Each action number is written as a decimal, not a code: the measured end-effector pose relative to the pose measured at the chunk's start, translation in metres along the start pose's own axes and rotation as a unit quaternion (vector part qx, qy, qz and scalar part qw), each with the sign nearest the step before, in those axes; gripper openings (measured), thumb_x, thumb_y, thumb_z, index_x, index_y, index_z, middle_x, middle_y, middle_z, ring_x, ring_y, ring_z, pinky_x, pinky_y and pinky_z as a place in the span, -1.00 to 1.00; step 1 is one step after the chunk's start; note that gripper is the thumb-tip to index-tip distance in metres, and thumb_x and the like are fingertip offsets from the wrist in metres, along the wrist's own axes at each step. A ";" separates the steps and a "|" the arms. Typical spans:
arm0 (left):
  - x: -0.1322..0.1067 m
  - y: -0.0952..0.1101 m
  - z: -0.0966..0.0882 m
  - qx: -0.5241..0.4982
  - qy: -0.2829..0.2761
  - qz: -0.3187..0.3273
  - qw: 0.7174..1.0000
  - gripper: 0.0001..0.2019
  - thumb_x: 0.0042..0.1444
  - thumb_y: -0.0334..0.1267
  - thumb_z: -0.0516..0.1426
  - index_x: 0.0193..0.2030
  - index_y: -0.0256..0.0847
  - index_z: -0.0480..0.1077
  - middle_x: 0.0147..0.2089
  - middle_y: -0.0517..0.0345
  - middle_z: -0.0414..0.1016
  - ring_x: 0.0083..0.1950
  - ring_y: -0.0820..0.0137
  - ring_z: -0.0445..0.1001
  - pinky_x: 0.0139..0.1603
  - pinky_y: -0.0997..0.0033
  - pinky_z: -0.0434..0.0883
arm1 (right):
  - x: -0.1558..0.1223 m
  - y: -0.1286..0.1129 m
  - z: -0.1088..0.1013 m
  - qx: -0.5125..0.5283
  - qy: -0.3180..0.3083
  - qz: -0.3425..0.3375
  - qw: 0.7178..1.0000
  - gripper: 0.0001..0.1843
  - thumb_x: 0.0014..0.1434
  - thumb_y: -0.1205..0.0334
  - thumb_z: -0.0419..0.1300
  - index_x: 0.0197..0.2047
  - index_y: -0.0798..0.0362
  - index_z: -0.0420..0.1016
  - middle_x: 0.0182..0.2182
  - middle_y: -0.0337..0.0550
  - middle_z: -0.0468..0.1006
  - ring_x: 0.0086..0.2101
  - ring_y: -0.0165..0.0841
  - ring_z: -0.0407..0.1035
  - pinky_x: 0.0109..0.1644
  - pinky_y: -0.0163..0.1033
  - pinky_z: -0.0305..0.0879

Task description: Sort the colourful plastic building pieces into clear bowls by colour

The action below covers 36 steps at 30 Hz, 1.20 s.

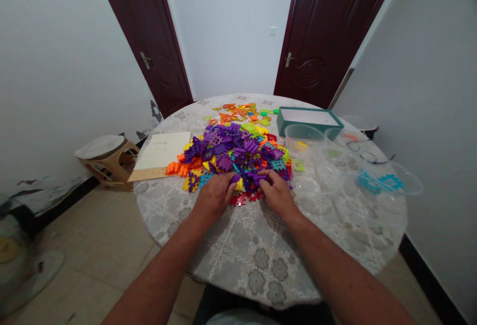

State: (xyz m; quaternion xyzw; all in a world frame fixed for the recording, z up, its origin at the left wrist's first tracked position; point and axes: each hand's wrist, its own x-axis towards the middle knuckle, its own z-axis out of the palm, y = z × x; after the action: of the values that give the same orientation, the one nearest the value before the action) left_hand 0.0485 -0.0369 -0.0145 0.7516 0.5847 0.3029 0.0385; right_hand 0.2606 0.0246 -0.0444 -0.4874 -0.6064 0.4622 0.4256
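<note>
A big heap of plastic interlocking tiles (236, 153), mostly purple with orange, yellow, green, blue and red ones, lies in the middle of a round table (238, 245). My left hand (214, 196) rests at the heap's near edge, fingers curled around a purple and a yellow piece (238, 182). My right hand (274, 191) sits beside it, fingers pinched on purple pieces (257, 178). Both hands nearly meet over red tiles (244, 198) on the cloth.
Several clear plastic bowls (303, 138) stand at the right, one holding blue tiles (387, 182). A teal box (309, 119) lies behind them. A smaller orange and green pile (242, 112) is at the far side. A book (162, 151) overhangs the left edge; a stool (106, 153) stands beyond.
</note>
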 end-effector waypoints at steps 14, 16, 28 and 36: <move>-0.013 0.026 0.007 -0.192 -0.059 -0.099 0.975 -0.84 0.35 -0.11 0.15 -0.15 -0.11 0.48 -0.29 0.22 0.63 -0.28 0.38 0.56 -0.21 0.39 0.41 | -0.016 -0.021 -0.002 0.090 -0.231 0.020 0.969 -0.65 0.13 0.17 0.23 0.00 0.00 0.52 -0.48 -0.29 0.54 -0.51 -0.38 0.41 -0.40 -0.29 0.36; -0.013 0.021 0.002 -0.172 -0.061 -0.089 0.979 -0.82 0.37 -0.12 0.12 -0.13 -0.11 0.50 -0.27 0.19 0.64 -0.26 0.37 0.57 -0.18 0.37 0.43 | -0.014 -0.021 -0.003 0.104 -0.223 0.039 0.968 -0.66 0.14 0.16 0.21 0.00 0.01 0.52 -0.49 -0.28 0.53 -0.51 -0.38 0.40 -0.43 -0.30 0.34; 0.035 0.037 0.014 0.126 -0.070 0.038 0.989 -0.54 0.13 -0.17 0.37 0.16 -0.05 0.43 0.07 -0.03 0.54 0.11 0.09 0.46 0.12 0.12 0.45 | 0.004 0.000 -0.011 0.121 -0.017 0.040 0.992 -0.65 0.09 0.12 0.10 -0.08 0.01 0.51 -0.62 -0.31 0.44 -0.61 -0.37 0.29 -0.55 -0.31 0.20; 0.046 0.029 0.034 0.173 -0.090 0.055 0.979 -0.66 0.13 -0.23 0.34 0.04 -0.10 0.46 0.02 -0.05 0.50 0.05 0.08 0.43 0.04 0.12 0.42 | 0.001 -0.006 -0.008 0.123 0.019 0.036 0.992 -0.65 0.12 0.10 0.10 -0.05 0.01 0.47 -0.62 -0.34 0.43 -0.61 -0.36 0.29 -0.52 -0.29 0.23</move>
State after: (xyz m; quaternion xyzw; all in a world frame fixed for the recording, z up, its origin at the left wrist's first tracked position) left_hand 0.0969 0.0052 -0.0116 0.8023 0.5799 0.1300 -0.0569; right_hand 0.2669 0.0262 -0.0368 -0.4615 -0.5187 0.5392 0.4767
